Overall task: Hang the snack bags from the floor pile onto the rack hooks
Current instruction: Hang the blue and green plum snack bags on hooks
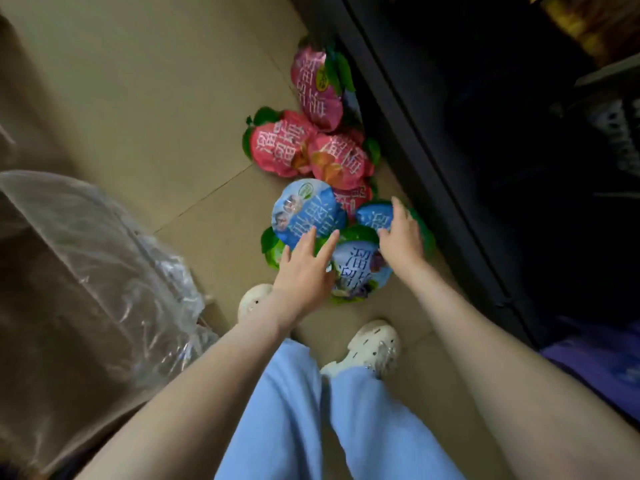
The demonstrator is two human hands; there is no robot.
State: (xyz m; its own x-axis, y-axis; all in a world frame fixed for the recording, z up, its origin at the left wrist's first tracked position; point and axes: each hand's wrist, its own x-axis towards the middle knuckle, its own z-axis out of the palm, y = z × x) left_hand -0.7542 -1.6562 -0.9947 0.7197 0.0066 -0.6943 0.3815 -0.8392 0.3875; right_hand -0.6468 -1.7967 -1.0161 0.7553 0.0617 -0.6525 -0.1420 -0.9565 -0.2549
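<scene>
A pile of round snack bags lies on the tan floor beside the dark rack. Pink bags [282, 148] fill the far half, with another pink bag [317, 86] leaning against the rack base. Blue bags sit nearest me. My left hand [304, 268] reaches over the largest blue bag [306, 211], straight fingertips touching its near edge. My right hand [401, 235] lies with spread fingers on a second blue bag [374, 214] by the rack. A third blue bag [356, 268] lies between both hands. No rack hooks are visible.
The black rack base [433, 168] runs diagonally along the right, its shelves dark. A cardboard box lined with clear plastic [86, 271] stands on the left. My white clogs [372, 348] and blue trousers are just below the pile. Purple packs [595, 362] sit low on the rack.
</scene>
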